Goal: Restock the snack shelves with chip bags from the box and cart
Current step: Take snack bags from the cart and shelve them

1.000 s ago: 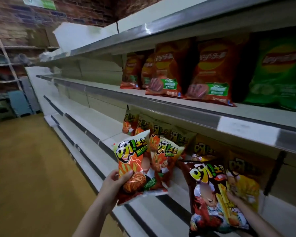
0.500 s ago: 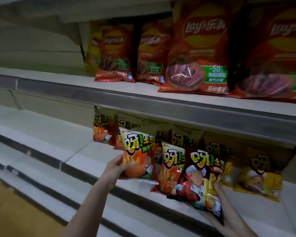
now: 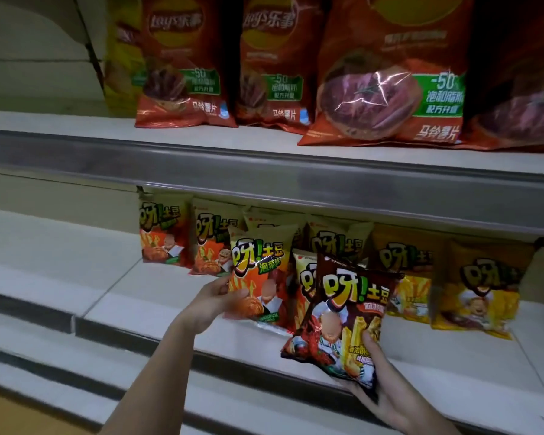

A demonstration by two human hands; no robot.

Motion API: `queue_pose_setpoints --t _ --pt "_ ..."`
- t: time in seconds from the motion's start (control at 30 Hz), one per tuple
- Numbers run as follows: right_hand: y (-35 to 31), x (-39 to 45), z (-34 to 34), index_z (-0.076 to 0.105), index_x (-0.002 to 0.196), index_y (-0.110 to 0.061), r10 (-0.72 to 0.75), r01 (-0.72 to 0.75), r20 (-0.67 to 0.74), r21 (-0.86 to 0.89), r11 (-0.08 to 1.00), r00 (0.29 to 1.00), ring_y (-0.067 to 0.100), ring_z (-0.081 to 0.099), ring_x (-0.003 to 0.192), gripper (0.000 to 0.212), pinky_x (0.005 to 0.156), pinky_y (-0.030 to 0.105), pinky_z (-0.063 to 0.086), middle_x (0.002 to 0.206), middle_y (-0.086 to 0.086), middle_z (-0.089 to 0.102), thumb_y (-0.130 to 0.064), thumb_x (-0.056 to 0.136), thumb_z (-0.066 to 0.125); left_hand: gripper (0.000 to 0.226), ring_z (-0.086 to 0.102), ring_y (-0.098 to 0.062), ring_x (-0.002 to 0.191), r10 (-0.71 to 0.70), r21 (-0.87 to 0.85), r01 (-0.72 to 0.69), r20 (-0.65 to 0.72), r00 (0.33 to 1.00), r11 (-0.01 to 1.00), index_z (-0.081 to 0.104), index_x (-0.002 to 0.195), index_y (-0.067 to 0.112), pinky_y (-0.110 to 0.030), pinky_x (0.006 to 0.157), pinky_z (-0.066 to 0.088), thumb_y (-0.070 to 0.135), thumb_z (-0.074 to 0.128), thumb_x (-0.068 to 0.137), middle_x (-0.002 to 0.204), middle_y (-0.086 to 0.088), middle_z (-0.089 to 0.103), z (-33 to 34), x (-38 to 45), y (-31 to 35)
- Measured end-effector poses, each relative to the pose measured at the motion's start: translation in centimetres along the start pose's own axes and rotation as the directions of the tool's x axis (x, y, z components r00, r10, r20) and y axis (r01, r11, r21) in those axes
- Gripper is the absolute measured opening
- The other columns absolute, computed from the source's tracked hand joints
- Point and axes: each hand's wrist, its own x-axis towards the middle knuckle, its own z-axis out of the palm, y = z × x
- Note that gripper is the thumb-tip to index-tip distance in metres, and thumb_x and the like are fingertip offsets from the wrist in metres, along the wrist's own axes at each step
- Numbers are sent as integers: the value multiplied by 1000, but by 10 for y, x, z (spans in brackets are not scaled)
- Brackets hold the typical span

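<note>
My left hand (image 3: 212, 301) grips an orange-red chip bag (image 3: 258, 277) by its lower left edge, holding it upright over the middle shelf (image 3: 139, 296). A second orange bag (image 3: 303, 284) stands just behind it, mostly hidden. My right hand (image 3: 379, 375) holds a dark brown chip bag (image 3: 343, 321) from below, thumb on its front, tilted at the shelf's front edge. Behind them a row of orange bags (image 3: 164, 233) and yellow bags (image 3: 474, 284) stands on the same shelf.
Large red Lay's bags (image 3: 387, 73) line the upper shelf (image 3: 264, 171), whose metal lip overhangs the middle shelf. The left part of the middle shelf is bare white. Lower shelf steps (image 3: 60, 368) run below; yellow floor shows at the bottom left.
The view has closed in on the shelves. Both hands have carried their bags forward and up to the middle shelf, and the orange bag now stands by the row.
</note>
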Motion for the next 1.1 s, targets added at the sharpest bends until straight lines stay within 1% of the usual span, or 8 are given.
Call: queue_pose_setpoints --t 0.2,0.33,0.43,0.57,0.73,0.87,1.0,1.1 --pt "-4 7 -8 54 126 -21 -26 27 43 -15 1000 999 28 72 95 69 64 34 61 112 13 72 -48 66 76 79 66 -23 108 -16 62 20 -66 998 998 60 122 20 -42 98 51 51 88 55 113 -2 71 11 3 -15" --pt "-5 7 -18 51 131 -23 -34 39 82 -57 998 996 37 68 105 88 88 56 54 117 16 69 -40 54 89 61 63 -21 111 -44 175 54 -57 997 983 57 125 21 -47 105 45 38 76 71 118 -2 68 12 3 -6" --pt "-4 2 -24 50 132 -26 -38 44 78 -79 996 996 38 65 110 104 99 62 46 121 15 68 -43 41 97 78 59 -23 117 -63 199 73 -58 996 977 44 138 28 -45 107 43 41 77 69 126 -2 64 13 -3 3" --pt "-15 -12 -25 48 136 -22 -80 84 54 -75 994 995 35 67 107 74 96 56 51 118 15 69 -38 70 76 83 48 -19 129 57 98 -41 -165 985 994 34 146 29 -33 101 39 35 76 76 140 3 51 35 -18 24" --pt "-35 -36 -28 52 131 -20 -116 118 38 -49 992 993 33 69 104 74 82 46 59 116 15 71 -44 66 80 58 37 -19 137 333 175 -284 -489 806 943 38 142 22 -34 107 36 27 65 90 147 1 40 105 -45 62" --pt "-58 -68 -52 58 123 -19 -143 145 32 -41 989 989 33 68 107 109 90 47 55 117 16 70 -48 26 98 34 58 -11 115 361 89 -352 -125 924 932 59 116 29 -36 102 47 39 62 85 122 9 61 179 -62 83" --pt "-87 -111 -94 59 124 -16 -198 198 2 -42 979 980 32 67 109 105 91 45 56 119 16 69 -49 32 97 51 57 -14 119 183 35 -194 211 960 980 59 112 52 -48 103 46 74 65 66 127 13 61 260 -68 86" --pt "-108 -155 -139 59 123 -17 -247 240 -60 -104 965 967 28 69 106 79 87 39 58 117 13 70 -54 58 85 47 66 -14 104 90 -29 -85 397 913 996 54 112 45 -33 88 54 59 68 70 117 10 65 340 -76 86"
